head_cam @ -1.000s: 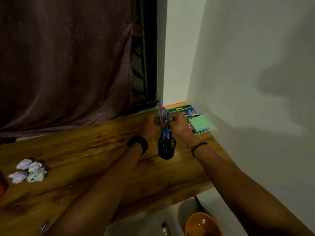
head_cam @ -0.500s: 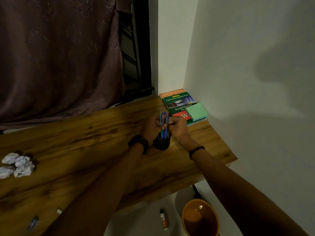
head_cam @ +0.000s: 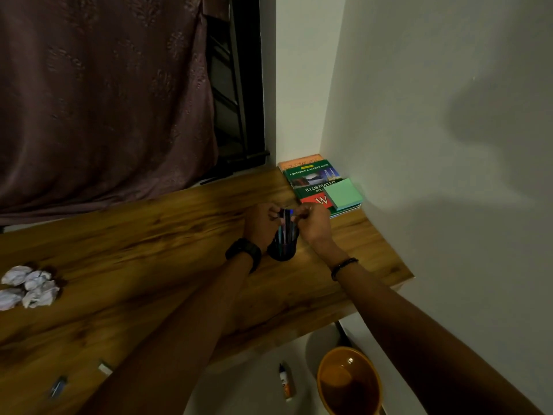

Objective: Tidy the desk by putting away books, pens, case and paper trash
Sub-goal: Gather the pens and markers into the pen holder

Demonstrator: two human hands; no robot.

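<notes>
The left hand (head_cam: 259, 224) and right hand (head_cam: 314, 225) both pinch the tops of the pens (head_cam: 286, 226); the pens stand straight up in the black pen cup (head_cam: 281, 252), right between them, neither hand nearer.

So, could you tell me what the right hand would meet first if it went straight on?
The right hand points leftward at the pens it pinches above the black holder; just beyond them it would probably meet the left hand, though depth is unclear.
</notes>
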